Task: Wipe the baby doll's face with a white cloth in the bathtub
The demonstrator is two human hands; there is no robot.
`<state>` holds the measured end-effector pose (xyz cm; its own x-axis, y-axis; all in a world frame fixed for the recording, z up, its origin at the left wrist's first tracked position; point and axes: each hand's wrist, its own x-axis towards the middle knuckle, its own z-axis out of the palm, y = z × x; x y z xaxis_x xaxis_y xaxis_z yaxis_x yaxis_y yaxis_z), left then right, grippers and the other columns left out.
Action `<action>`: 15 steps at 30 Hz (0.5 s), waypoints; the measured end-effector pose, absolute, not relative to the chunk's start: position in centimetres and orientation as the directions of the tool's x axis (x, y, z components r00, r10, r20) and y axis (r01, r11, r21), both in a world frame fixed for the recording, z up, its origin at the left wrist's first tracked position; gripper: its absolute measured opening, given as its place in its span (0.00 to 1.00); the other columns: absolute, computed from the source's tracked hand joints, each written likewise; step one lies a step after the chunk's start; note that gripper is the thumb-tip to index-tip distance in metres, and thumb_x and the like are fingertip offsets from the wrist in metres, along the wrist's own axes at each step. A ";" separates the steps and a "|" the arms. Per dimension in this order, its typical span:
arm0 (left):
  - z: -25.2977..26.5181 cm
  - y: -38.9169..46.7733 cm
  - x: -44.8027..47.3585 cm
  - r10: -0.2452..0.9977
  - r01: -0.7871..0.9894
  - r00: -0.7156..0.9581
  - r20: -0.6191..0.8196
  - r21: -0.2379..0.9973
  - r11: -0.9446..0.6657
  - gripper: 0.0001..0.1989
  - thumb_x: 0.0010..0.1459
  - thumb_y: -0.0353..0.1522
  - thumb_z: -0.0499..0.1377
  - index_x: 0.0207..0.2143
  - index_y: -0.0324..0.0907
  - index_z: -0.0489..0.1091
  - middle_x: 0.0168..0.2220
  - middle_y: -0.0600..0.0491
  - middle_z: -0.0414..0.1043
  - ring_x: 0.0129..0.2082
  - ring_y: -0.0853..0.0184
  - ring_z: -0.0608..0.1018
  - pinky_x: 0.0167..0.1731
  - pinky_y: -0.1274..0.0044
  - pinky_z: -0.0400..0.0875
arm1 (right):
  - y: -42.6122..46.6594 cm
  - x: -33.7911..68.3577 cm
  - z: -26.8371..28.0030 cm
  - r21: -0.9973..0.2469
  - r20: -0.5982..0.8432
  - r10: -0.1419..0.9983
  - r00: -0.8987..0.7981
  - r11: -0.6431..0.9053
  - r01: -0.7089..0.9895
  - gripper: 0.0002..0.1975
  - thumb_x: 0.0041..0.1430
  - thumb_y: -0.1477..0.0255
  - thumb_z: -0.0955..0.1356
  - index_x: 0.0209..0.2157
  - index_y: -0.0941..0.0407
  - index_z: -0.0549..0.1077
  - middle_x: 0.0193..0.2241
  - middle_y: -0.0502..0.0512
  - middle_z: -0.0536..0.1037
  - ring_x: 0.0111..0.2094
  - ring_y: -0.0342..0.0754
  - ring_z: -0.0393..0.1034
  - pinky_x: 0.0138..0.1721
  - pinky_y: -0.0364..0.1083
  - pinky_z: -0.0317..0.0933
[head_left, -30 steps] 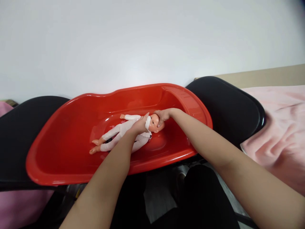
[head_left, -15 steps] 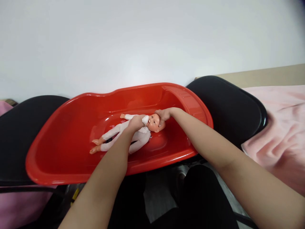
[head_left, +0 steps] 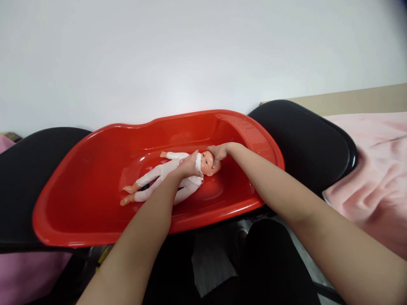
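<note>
Head view: small, light, hard-plastic doll lies in a red tub. Right hand cups its head; left hand presses a white cloth to its face.

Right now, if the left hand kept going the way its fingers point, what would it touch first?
Probably the doll's face: the left hand presses a small white cloth against it, so only that cloth lies between. The right hand cups the head just beyond.
</note>
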<state>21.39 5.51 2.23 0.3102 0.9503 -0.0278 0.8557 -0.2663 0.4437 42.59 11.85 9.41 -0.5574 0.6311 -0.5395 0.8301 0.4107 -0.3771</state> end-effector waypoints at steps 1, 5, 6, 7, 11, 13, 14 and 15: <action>2.5 5.4 21.4 0.945 0.853 0.323 -0.048 0.447 -0.268 0.57 0.37 0.42 0.78 0.67 0.43 0.57 0.62 0.40 0.71 0.59 0.43 0.73 0.54 0.63 0.66 | 11.8 42.6 9.5 -0.371 -0.544 0.629 -0.555 0.413 0.832 0.50 0.39 0.64 0.81 0.64 0.58 0.63 0.63 0.68 0.68 0.59 0.67 0.69 0.55 0.56 0.67; 3.0 5.7 21.0 0.935 0.846 0.338 -0.111 0.472 -0.249 0.39 0.44 0.47 0.74 0.57 0.48 0.67 0.49 0.49 0.80 0.47 0.51 0.80 0.42 0.69 0.68 | 11.6 42.6 9.9 -0.363 -0.555 0.634 -0.539 0.398 0.843 0.52 0.38 0.63 0.81 0.64 0.57 0.63 0.64 0.68 0.67 0.60 0.69 0.68 0.57 0.59 0.66; 2.9 5.9 20.9 0.937 0.851 0.330 -0.115 0.465 -0.243 0.37 0.45 0.47 0.73 0.56 0.48 0.69 0.48 0.49 0.80 0.46 0.52 0.80 0.40 0.70 0.68 | 11.5 42.6 10.1 -0.360 -0.555 0.639 -0.533 0.393 0.846 0.52 0.37 0.62 0.81 0.64 0.56 0.63 0.64 0.67 0.67 0.60 0.69 0.68 0.57 0.59 0.66; 2.7 6.2 20.9 0.939 0.857 0.326 -0.113 0.454 -0.243 0.36 0.45 0.47 0.73 0.55 0.47 0.70 0.48 0.49 0.80 0.45 0.52 0.81 0.38 0.70 0.67 | 11.4 42.6 10.1 -0.358 -0.554 0.643 -0.528 0.388 0.849 0.52 0.37 0.62 0.82 0.64 0.56 0.64 0.64 0.67 0.67 0.60 0.70 0.68 0.57 0.60 0.66; 1.6 6.9 20.7 0.940 0.875 0.329 -0.088 0.404 -0.268 0.27 0.50 0.44 0.70 0.51 0.44 0.74 0.45 0.48 0.81 0.41 0.55 0.81 0.36 0.71 0.65 | 11.4 42.6 10.2 -0.345 -0.551 0.661 -0.510 0.376 0.860 0.52 0.36 0.60 0.82 0.63 0.55 0.64 0.64 0.67 0.67 0.60 0.70 0.68 0.56 0.60 0.67; 1.4 7.1 20.7 0.943 0.872 0.325 -0.074 0.409 -0.269 0.25 0.51 0.41 0.69 0.50 0.43 0.75 0.43 0.49 0.81 0.40 0.57 0.80 0.36 0.72 0.64 | 11.5 42.6 10.0 -0.334 -0.554 0.663 -0.503 0.376 0.864 0.51 0.36 0.59 0.81 0.63 0.54 0.64 0.63 0.66 0.68 0.59 0.69 0.68 0.55 0.59 0.67; 1.5 7.1 20.7 0.946 0.865 0.318 -0.062 0.427 -0.263 0.23 0.50 0.39 0.70 0.49 0.43 0.76 0.42 0.49 0.81 0.40 0.57 0.80 0.37 0.72 0.64 | 11.6 42.6 9.9 -0.330 -0.556 0.662 -0.503 0.380 0.864 0.51 0.37 0.59 0.81 0.63 0.55 0.64 0.63 0.66 0.68 0.59 0.69 0.68 0.55 0.59 0.67; 1.6 7.1 20.7 0.948 0.855 0.314 -0.050 0.450 -0.260 0.22 0.50 0.37 0.70 0.47 0.43 0.77 0.42 0.49 0.81 0.40 0.57 0.80 0.37 0.72 0.65 | 11.8 42.6 9.7 -0.328 -0.557 0.659 -0.505 0.384 0.863 0.51 0.38 0.59 0.81 0.63 0.55 0.64 0.63 0.66 0.68 0.59 0.68 0.68 0.55 0.59 0.67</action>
<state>20.66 7.09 1.59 0.3143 0.9480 -0.0497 0.8546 -0.2598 0.4497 42.64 11.76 9.70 -0.5053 0.6590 -0.5572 0.8630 0.3840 -0.3284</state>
